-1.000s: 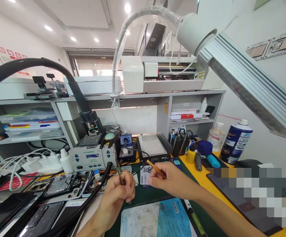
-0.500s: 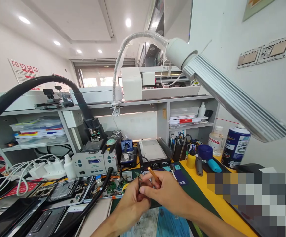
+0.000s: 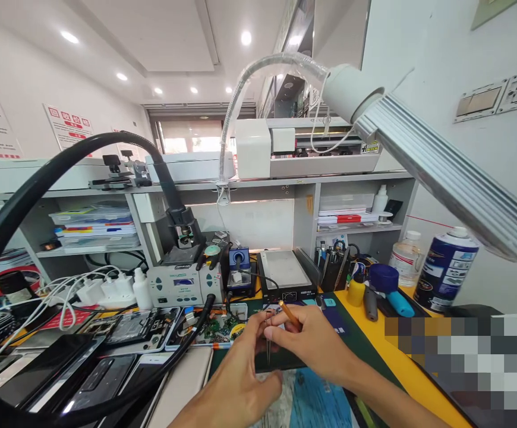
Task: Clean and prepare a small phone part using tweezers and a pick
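Observation:
My right hand (image 3: 318, 339) is closed around a slim gold-coloured, pen-like tool (image 3: 289, 312), whose end sticks up past the knuckles. Thin metal tweezers (image 3: 268, 352) point downward between my hands, their upper part at my right thumb and fingertips. My left hand (image 3: 243, 368) has its index finger stretched to the top of the tweezers and its thumb held well apart. Its other fingers are partly hidden. Beneath both hands lie a dark green mat (image 3: 280, 358) and a blue and grey patterned pad (image 3: 316, 398).
A tray of small circuit parts (image 3: 246, 310) and several phones (image 3: 91, 386) lie to the left, crossed by a thick black hose (image 3: 182, 351). Behind stand a soldering station (image 3: 169, 285) and a flat metal plate device (image 3: 285, 270). A spray can (image 3: 448, 267) stands right, beneath a lamp (image 3: 454, 172).
My left thumb has moved away from the fingers, and the tweezers now show pointing down between my hands. The view has shifted left, so the surroundings appear farther right.

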`<state>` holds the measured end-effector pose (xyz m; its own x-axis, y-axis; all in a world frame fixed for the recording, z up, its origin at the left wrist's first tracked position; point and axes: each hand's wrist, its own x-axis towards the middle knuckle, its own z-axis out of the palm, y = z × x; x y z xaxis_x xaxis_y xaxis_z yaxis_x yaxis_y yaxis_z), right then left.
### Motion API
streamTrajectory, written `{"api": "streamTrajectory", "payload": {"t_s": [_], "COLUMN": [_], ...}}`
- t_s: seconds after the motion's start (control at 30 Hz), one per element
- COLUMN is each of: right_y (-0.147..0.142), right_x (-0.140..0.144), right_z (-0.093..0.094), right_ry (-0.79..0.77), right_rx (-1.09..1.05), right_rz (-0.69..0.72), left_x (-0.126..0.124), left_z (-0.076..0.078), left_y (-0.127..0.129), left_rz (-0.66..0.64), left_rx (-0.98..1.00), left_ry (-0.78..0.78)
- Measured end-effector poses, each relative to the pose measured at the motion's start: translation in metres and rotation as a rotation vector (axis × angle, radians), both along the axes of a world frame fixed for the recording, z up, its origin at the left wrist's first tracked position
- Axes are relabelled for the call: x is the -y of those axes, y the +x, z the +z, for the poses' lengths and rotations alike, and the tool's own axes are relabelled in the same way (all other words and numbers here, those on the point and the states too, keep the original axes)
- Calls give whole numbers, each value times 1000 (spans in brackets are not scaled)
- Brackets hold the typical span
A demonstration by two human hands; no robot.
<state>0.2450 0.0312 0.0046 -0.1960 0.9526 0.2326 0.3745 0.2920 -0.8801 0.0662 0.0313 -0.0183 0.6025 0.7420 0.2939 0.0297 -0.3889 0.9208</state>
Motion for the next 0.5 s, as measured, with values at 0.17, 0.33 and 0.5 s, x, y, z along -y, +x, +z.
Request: {"api": "streamTrajectory", "payload": {"t_s": [0.17,0.33,0.5], "right_y": [7,7,9], "right_x": [0,2,-1], "right_z": [6,11,8], "right_ry": [-17,-32,-36], "right_rx": [28,53,94], "right_rz": [-20,-20,0], "left_x": [1,-16,-27], "left_z": [24,25,6], "left_y": [-48,-66,-52], "left_rz": [227,321,353], "left_rx": [-266,-495,-669], "left_ry": [224,325,381]}}
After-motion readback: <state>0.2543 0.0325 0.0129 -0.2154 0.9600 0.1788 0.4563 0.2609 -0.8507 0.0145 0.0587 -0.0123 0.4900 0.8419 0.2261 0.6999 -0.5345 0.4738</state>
